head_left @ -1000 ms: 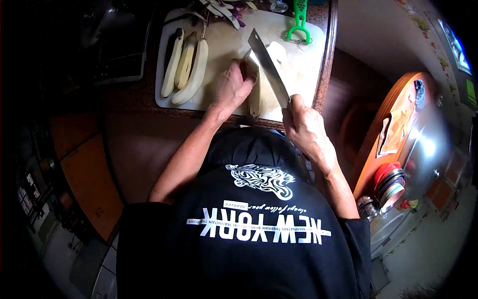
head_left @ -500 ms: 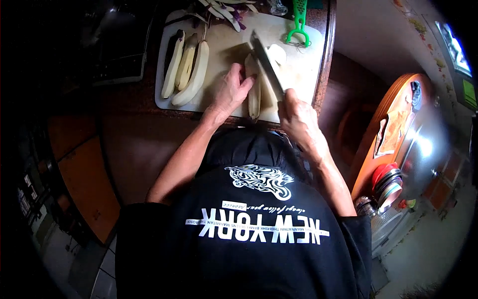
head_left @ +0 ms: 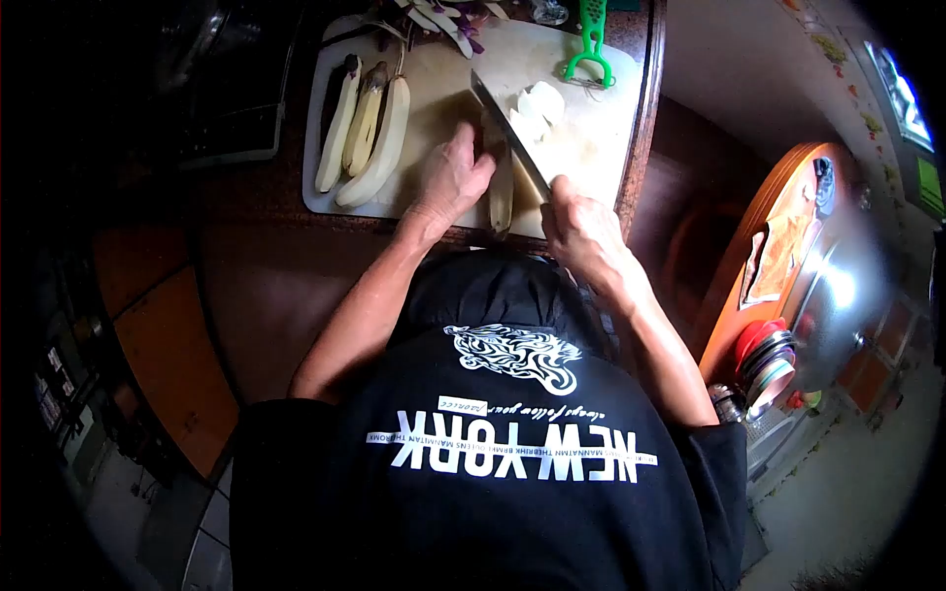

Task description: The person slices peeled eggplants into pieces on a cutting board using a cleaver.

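A long pale peeled vegetable (head_left: 502, 197) lies lengthwise near the front edge of the white cutting board (head_left: 434, 69). My left hand (head_left: 457, 177) is closed on its upper part from the left. In my right hand (head_left: 583, 229) is the handle of a large knife (head_left: 512, 136), whose blade slants up and left across the vegetable's far end. Pale cut slices (head_left: 538, 108) lie just right of the blade. Three more peeled vegetables (head_left: 364, 133) rest side by side at the board's left. The exact contact of blade and vegetable is hard to see.
A green peeler (head_left: 590, 59) lies at the board's back right. Peelings (head_left: 443, 20) are heaped at the back edge. On the right, a wooden counter (head_left: 734, 258) holds a cloth (head_left: 777, 258) and stacked bowls (head_left: 767, 360).
The knife has moved left over the vegetable, and my right hand has shifted slightly left. More white slices now show right of the blade. My left hand has moved little.
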A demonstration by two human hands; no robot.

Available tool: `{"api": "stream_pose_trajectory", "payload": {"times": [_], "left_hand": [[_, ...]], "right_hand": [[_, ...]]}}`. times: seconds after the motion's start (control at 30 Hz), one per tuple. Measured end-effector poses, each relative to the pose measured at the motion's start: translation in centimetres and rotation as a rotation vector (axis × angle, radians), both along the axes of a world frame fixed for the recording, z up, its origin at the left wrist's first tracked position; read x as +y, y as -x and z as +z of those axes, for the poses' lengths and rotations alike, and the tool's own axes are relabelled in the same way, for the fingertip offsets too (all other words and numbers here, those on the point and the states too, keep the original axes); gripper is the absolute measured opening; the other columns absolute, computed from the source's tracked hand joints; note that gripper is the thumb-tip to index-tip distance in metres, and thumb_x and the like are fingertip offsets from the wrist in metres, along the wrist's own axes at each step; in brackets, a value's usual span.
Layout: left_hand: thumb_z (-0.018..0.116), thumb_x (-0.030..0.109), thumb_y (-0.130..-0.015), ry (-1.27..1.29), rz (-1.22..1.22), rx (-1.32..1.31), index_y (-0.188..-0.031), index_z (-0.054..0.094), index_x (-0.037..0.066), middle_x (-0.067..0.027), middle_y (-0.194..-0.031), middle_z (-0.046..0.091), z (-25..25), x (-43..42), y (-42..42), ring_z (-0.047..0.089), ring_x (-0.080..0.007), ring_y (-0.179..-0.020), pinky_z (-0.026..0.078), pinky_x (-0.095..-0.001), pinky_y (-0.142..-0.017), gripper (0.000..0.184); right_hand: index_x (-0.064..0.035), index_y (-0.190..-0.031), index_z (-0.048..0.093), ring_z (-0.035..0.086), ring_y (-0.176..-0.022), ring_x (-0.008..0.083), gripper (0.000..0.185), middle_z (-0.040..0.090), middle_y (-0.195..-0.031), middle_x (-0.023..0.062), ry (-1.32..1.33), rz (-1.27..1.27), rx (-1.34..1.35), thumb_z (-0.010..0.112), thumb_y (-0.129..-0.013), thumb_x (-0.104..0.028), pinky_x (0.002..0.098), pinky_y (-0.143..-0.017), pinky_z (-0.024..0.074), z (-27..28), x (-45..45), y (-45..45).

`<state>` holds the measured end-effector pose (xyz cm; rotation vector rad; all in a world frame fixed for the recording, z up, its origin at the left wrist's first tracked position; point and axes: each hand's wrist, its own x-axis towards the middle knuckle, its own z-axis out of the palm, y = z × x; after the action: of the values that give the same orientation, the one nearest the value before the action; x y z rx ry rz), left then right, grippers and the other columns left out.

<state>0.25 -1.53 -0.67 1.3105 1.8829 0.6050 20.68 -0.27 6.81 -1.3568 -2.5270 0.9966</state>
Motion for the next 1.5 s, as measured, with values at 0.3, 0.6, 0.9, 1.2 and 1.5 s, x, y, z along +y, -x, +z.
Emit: {"api": "stream_pose_trajectory", "payload": {"times": [0.3,0.6,0.9,1.2,1.5], "left_hand": [[0.066,0.024,-0.083,-0.058,0.026,0.259,-0.115,0.049,-0.005,-0.0251,-0.085,0.062,1.1,-1.2,-1.2,0.061,-0.0403,-0.073,0.051,-0.0449,-0.071,0.046],[0.059,0.027,-0.084,-0.115,0.076,-0.035,-0.102,0.05,-0.003,-0.0299,-0.091,0.065,-0.5,-0.4,-1.3,0.063,-0.0474,-0.084,0.05,-0.0522,-0.074,0.037],[0.053,0.025,-0.086,-0.097,0.048,0.057,-0.099,0.046,-0.003,-0.03,-0.086,0.065,-1.4,-0.5,-1.2,0.063,-0.0486,-0.08,0.049,-0.0558,-0.071,0.032],[0.054,0.024,-0.087,-0.133,0.03,-0.101,-0.099,0.045,-0.004,-0.0306,-0.082,0.064,0.4,-0.2,-0.7,0.063,-0.0488,-0.078,0.049,-0.0553,-0.069,0.032],[0.054,0.019,-0.085,0.022,-0.003,0.01,-0.099,0.048,-0.01,-0.0352,-0.092,0.061,0.7,-0.4,-0.5,0.061,-0.0494,-0.089,0.048,-0.0519,-0.078,0.032]], "right_hand": [[-0.0001,-0.084,0.046,0.061,-0.066,0.044,0.013,0.058,-0.067,0.0237,-0.099,-0.046,0.083,0.059,-0.083,-0.003,0.0501,-0.063,0.0465,-1.2,-0.2,0.3],[-0.0011,-0.092,0.045,0.059,-0.067,0.0476,0.015,0.056,-0.068,0.0272,0.063,-0.155,0.048,0.058,-0.091,-0.009,0.0512,-0.058,0.0454,2.3,-0.7,-1.8],[0.0006,-0.091,0.045,0.063,-0.068,0.0451,0.014,0.06,-0.068,0.0257,0.098,-0.124,-0.055,0.057,-0.09,-0.008,0.0511,-0.062,0.0491,2.0,-1.4,-0.8],[-0.0004,-0.091,0.044,0.059,-0.069,0.0486,0.014,0.058,-0.07,0.029,-0.012,-0.101,0.027,0.056,-0.091,-0.009,0.0538,-0.062,0.0447,-0.1,-0.1,-0.2],[-0.0009,-0.092,0.044,0.062,-0.067,0.0441,0.016,0.06,-0.068,0.0245,0.082,-0.064,-0.056,0.057,-0.091,-0.01,0.0518,-0.062,0.0487,2.8,-0.8,-1.5]]}}
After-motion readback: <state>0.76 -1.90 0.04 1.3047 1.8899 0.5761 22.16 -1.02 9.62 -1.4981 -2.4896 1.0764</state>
